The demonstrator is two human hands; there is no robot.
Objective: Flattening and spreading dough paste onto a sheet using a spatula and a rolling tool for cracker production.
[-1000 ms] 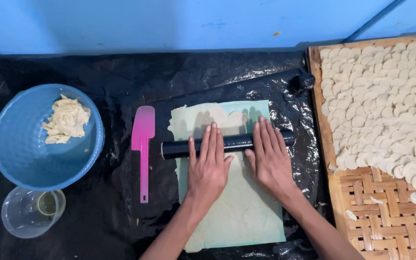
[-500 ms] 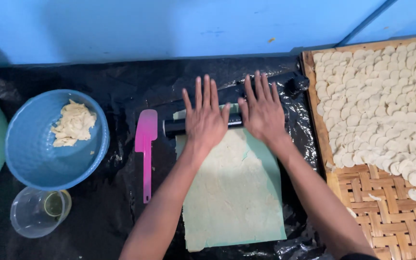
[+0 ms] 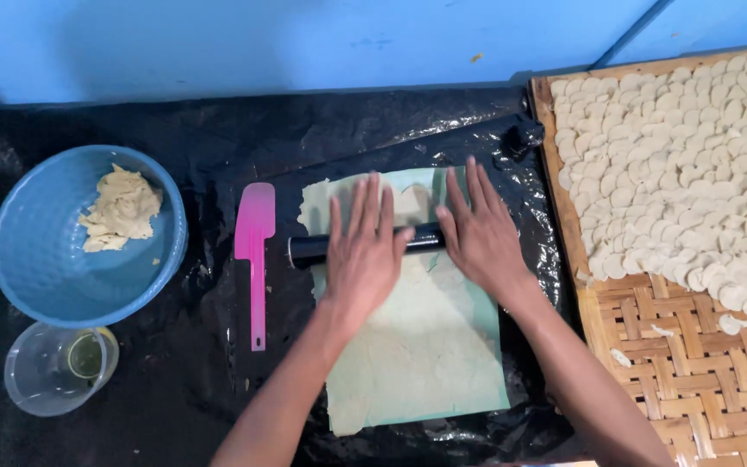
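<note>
Palms of the left hand [image 3: 363, 259] and right hand [image 3: 480, 235] press flat on a black rolling pin [image 3: 317, 249], fingers spread wide and gripping nothing. Under them lies the dough sheet [image 3: 417, 355], already thin and even toward the wrists; its ragged far edge beyond the fingertips looks less finished. Left of the left hand lies a pink spatula [image 3: 254, 251]; a blue bowl [image 3: 23, 277] holds more dough.

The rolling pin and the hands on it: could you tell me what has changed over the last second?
Both hands, left hand and right hand, pushed the black rolling pin up the dough sheet, then drew it partway back. Nothing was gripped or released. The pink spatula, blue bowl and woven tray stayed put.
</note>
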